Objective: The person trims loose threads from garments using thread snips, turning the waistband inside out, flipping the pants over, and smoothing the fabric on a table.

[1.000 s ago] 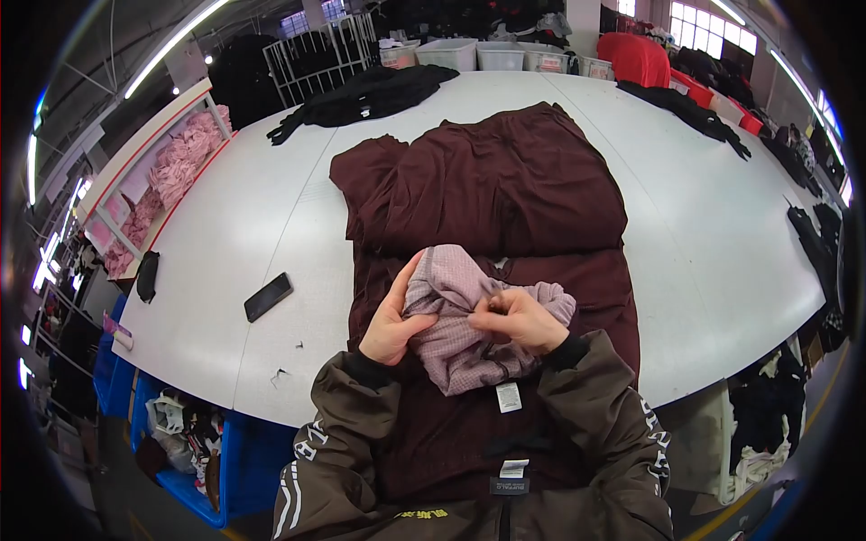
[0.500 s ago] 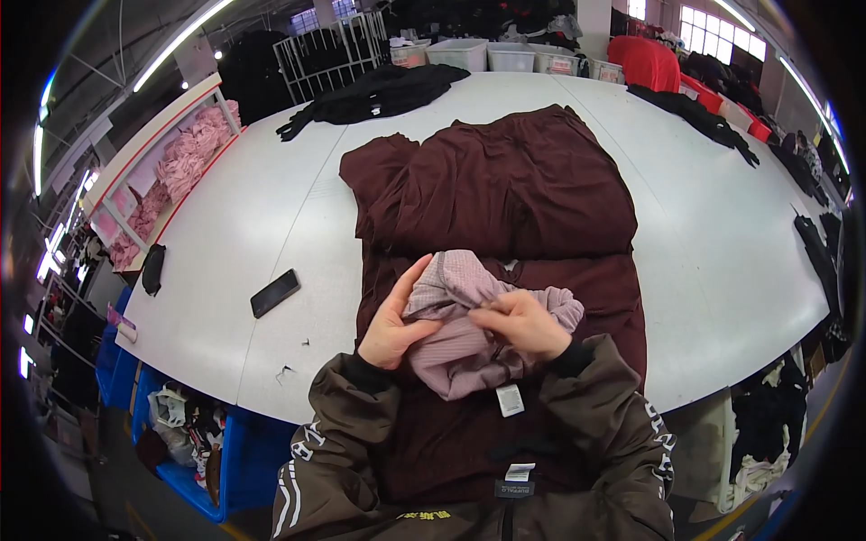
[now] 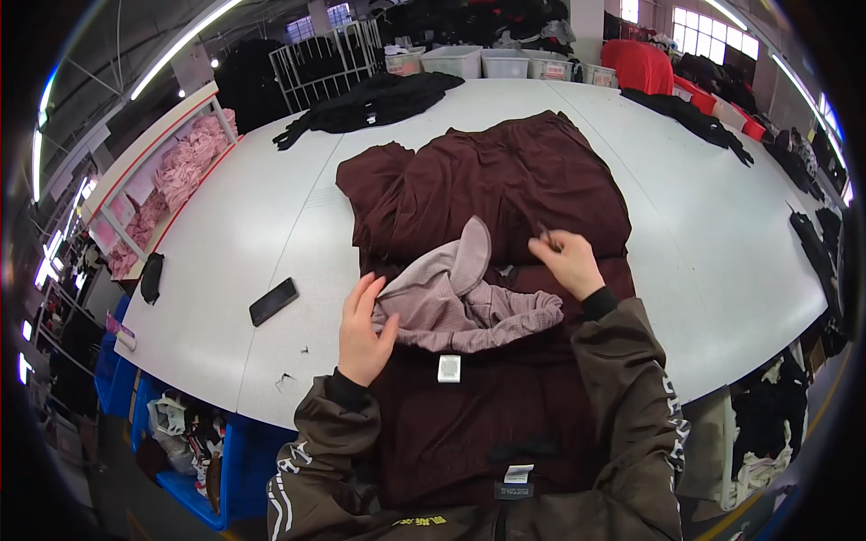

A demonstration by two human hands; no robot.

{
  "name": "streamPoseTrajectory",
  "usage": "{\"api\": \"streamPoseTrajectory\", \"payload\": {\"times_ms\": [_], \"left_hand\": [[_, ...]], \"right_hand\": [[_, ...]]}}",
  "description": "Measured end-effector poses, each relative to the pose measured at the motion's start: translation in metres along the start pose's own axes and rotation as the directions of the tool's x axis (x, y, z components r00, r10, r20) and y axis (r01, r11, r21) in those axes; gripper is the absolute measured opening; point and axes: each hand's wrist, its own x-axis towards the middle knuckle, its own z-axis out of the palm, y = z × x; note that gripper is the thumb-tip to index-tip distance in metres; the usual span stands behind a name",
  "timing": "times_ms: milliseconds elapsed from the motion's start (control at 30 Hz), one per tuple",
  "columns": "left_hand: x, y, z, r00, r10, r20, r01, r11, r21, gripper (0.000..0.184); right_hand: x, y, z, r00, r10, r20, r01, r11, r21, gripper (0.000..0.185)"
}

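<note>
A pale mauve ribbed garment (image 3: 442, 302) lies bunched on the dark maroon garments, a pointed flap standing up from it. A white label (image 3: 449, 368) hangs from its lower edge. My left hand (image 3: 363, 335) is at the garment's left end, with fabric between the thumb and the extended fingers. To the right and above the mauve garment, apart from it, my right hand (image 3: 570, 261) is closed in a pinch. A small dark thing shows at its fingertips, too small to make out. Under both hands spreads the maroon clothing (image 3: 505, 180).
A black phone (image 3: 273, 301) lies on the white table (image 3: 216, 243) at left, with dark thread bits nearby. Black garments (image 3: 374, 106) rest at the back. Blue bins (image 3: 253, 460) stand below the left edge; a rack of pink fabric (image 3: 189, 162) is at far left.
My right hand has left the mauve garment and moved up and right. The garment has spread out, its flap now upright, and its label has shifted left. My left hand has moved slightly left.
</note>
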Motion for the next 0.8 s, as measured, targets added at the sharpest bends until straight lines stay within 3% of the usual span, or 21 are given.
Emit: {"api": "streamPoseTrajectory", "payload": {"times_ms": [33,67,133,200,233,300,333,367,400,467,533,567,633,700,800], "left_hand": [[0.011,0.020,-0.005,0.997,0.065,-0.048,-0.067,0.997,-0.037,0.044],[0.015,0.025,0.004,0.997,0.054,-0.047,-0.056,0.998,-0.042,0.044],[0.020,0.036,0.026,0.963,0.135,0.235,-0.035,0.921,-0.388,0.034],[0.015,0.040,0.073,0.960,0.188,0.207,-0.110,0.933,-0.342,0.021],[0.004,0.042,0.083,0.823,0.008,0.568,0.124,0.973,-0.194,0.016],[-0.021,0.073,0.085,0.438,0.136,0.889,-0.082,0.990,-0.111,0.015],[-0.035,0.086,0.088,0.521,0.249,0.817,-0.081,0.967,-0.244,0.016],[-0.044,0.095,0.091,0.595,0.344,0.726,-0.082,0.925,-0.372,0.017],[-0.042,0.091,0.094,0.584,0.347,0.734,-0.077,0.924,-0.376,0.017],[-0.025,0.077,0.098,0.449,0.203,0.870,0.308,0.879,-0.364,0.024],[-0.031,0.059,0.123,0.630,-0.040,0.775,0.487,0.798,-0.355,0.029],[-0.028,0.056,0.132,0.629,-0.040,0.776,0.484,0.802,-0.350,0.029],[-0.011,0.058,0.153,0.772,-0.043,0.635,0.250,0.938,-0.241,0.026],[0.022,0.094,0.143,0.499,-0.134,0.856,0.465,0.875,-0.134,0.043],[0.031,0.087,0.159,0.477,0.010,0.879,0.456,0.852,-0.257,0.044]], "right_hand": [[-0.007,0.008,-0.008,0.967,0.168,0.190,-0.105,0.948,-0.302,0.022],[-0.017,0.010,-0.006,0.965,0.173,0.198,-0.106,0.945,-0.309,0.022],[-0.043,0.015,-0.001,0.948,0.217,0.231,-0.220,0.975,-0.015,0.024],[-0.073,0.019,0.007,0.930,0.254,0.265,-0.328,0.901,0.284,0.026],[-0.084,0.020,0.010,0.922,0.267,0.280,-0.368,0.826,0.426,0.027],[-0.085,0.022,0.007,0.917,0.269,0.293,-0.398,0.623,0.674,0.030],[-0.087,0.022,0.005,0.917,0.278,0.285,-0.398,0.621,0.675,0.030],[-0.092,0.021,0.004,0.899,0.308,0.312,-0.421,0.409,0.810,0.030],[-0.096,0.020,0.004,0.880,0.328,0.342,-0.411,0.167,0.896,0.031],[-0.103,0.020,0.004,0.854,0.332,0.402,-0.292,-0.333,0.896,0.033],[-0.104,0.027,0.005,0.872,0.257,0.417,-0.304,-0.384,0.872,0.034],[-0.105,0.032,0.008,0.885,0.180,0.430,-0.323,-0.427,0.844,0.035],[-0.109,0.039,0.012,0.897,0.028,0.441,-0.368,-0.503,0.782,0.036],[-0.112,0.032,0.008,0.895,0.064,0.442,-0.351,-0.512,0.784,0.035],[-0.111,0.021,-0.004,0.882,0.168,0.439,-0.295,-0.530,0.795,0.030]]}}
